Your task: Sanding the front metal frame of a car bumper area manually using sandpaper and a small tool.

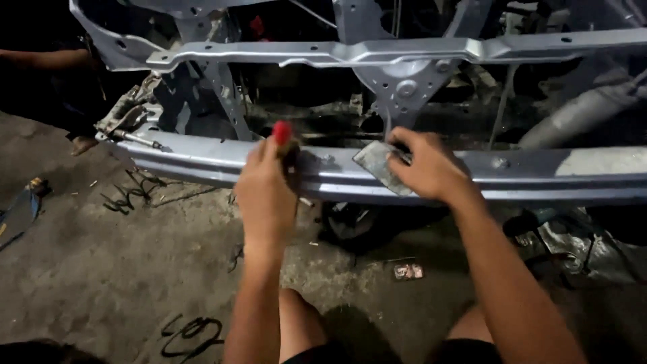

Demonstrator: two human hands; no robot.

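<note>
At the far left, a blue tool (20,210) lies on the concrete floor (101,269), and some black wire pieces (128,192) lie near it, to the right. Behind them the grey metal frame (404,50) of a car front stands, and its lower beam (539,172) runs across the scene from left to right. The person's left hand (266,195) is closed around a tool with a red handle (282,133); the red end sticks up above the fingers, and the hand is just in front of the beam. To the right, the right hand (424,165) holds a flat grey metal piece (379,165) against the beam, with the fingers closed on its edge. Below the hands, a small pink packet (408,271) lies on the floor. The person's knees show at the near edge.
</note>
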